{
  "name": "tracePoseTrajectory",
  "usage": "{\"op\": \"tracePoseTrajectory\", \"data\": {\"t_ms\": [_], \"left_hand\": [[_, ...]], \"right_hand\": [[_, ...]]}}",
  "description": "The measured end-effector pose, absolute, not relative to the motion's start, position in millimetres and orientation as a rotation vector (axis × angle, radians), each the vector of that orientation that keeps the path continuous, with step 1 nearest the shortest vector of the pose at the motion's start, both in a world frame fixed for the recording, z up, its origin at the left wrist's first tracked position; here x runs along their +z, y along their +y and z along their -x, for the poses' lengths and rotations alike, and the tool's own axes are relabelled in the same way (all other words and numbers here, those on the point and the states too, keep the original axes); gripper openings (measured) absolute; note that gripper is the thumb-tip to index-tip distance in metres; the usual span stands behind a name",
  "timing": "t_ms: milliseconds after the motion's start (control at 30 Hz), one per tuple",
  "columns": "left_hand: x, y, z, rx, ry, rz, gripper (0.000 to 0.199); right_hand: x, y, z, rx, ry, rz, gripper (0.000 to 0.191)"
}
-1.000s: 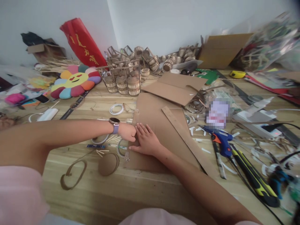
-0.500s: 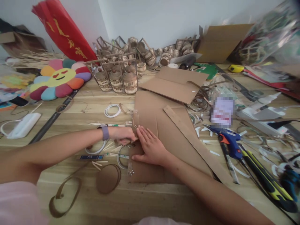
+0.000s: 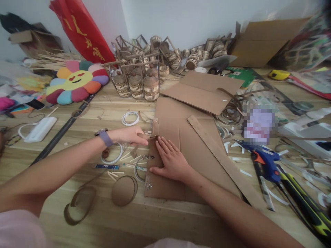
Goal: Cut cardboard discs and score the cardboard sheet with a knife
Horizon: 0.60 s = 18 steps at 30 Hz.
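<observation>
A large sheet of brown cardboard (image 3: 199, 165) lies on the wooden table. My right hand (image 3: 172, 162) rests palm down near its left edge, fingers spread and pointing up and left. Just beyond that edge, my left hand (image 3: 133, 135) is closed on a thin brown strip, whose end runs to the cardboard by my right fingertips. A narrow cardboard strip (image 3: 214, 150) crosses the sheet diagonally. Round brown discs (image 3: 124, 190), a white tape ring (image 3: 130, 118) and short wooden sticks (image 3: 112, 176) lie left of the sheet.
Woven lanterns (image 3: 136, 84) stand at the back beside a flower cushion (image 3: 77, 81). To the right are a blue glue gun (image 3: 267, 165), a yellow-black cutting tool (image 3: 305, 203) and a phone (image 3: 259, 125). A coiled strip (image 3: 79, 206) lies front left.
My left hand has moved up, away from the lower tape rings, and the strip in it now shows. The right hand stays flat on the cardboard. The view has shifted slightly.
</observation>
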<state>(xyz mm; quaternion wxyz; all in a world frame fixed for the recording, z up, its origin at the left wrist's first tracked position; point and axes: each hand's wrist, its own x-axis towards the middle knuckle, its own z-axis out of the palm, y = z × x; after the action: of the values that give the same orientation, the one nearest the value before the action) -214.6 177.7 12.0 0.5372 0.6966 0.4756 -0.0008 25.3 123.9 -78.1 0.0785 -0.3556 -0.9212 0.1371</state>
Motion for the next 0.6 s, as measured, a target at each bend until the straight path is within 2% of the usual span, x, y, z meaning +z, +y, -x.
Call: {"op": "tracePoseTrajectory", "data": {"t_ms": [133, 333, 500, 600], "left_hand": [[29, 176, 210, -0.213, 1.413, -1.947, 0.047], [52, 175, 194, -0.424, 1.490, -2.203, 0.040], [77, 160, 169, -0.614, 1.615, -2.416, 0.015], [72, 147, 138, -0.653, 1.769, -2.551, 0.026]], "right_hand": [[-78, 123, -24, 0.370, -2.757, 1.067, 0.106], [-75, 123, -24, 0.379, -2.766, 1.084, 0.105], [-73, 124, -23, 0.391, -2.753, 1.070, 0.103], [-73, 124, -22, 0.399, -2.741, 1.072, 0.103]]}}
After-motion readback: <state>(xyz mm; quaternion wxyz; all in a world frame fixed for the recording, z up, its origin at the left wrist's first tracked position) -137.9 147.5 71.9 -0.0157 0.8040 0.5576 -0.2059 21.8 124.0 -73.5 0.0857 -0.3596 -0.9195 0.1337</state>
